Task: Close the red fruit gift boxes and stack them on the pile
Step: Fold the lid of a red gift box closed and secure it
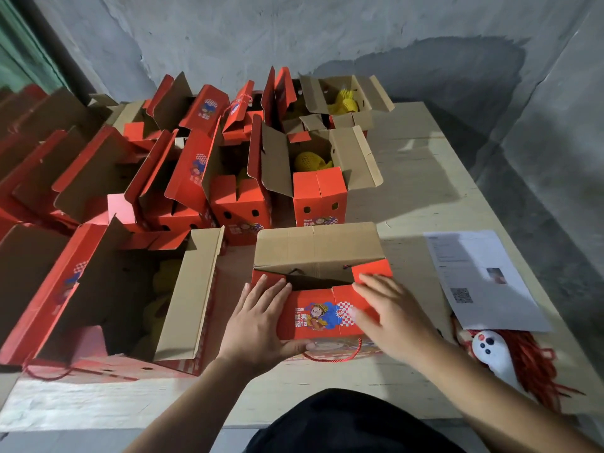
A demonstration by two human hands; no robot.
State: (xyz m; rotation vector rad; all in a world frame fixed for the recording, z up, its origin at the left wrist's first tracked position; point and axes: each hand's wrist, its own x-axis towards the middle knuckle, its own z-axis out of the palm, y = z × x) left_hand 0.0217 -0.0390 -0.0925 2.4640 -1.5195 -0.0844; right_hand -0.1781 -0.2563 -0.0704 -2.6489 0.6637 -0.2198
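My left hand point(258, 322) is lying nearest me, fingers stretched flat over the left side flap of the red gift box point(322, 308) and the thumb tucked under the lower edge of the printed front flap, so it is steadying the box, not gripping it. My right hand point(389, 312) is a little blurred, but its fingers are spread straight and pressing the right side flap point(372, 271) down and inward; neither hand is clenched. The box is sitting near the front edge of the wooden table point(421, 178), roughly at its middle, with its red cord handle point(333, 356) trailing out toward me. I am working on the closing step: both side flaps are going in, while the long brown rear flap point(317, 243) is standing half raised over the opening. I judge the next move is to bring that rear flap down, meet it with the front one and lock them, then lift the box to the pile. Behind it, many open boxes point(238, 204) are waiting toward the table's back and left edges, and a printed sheet point(483, 279) is lying by the right edge.
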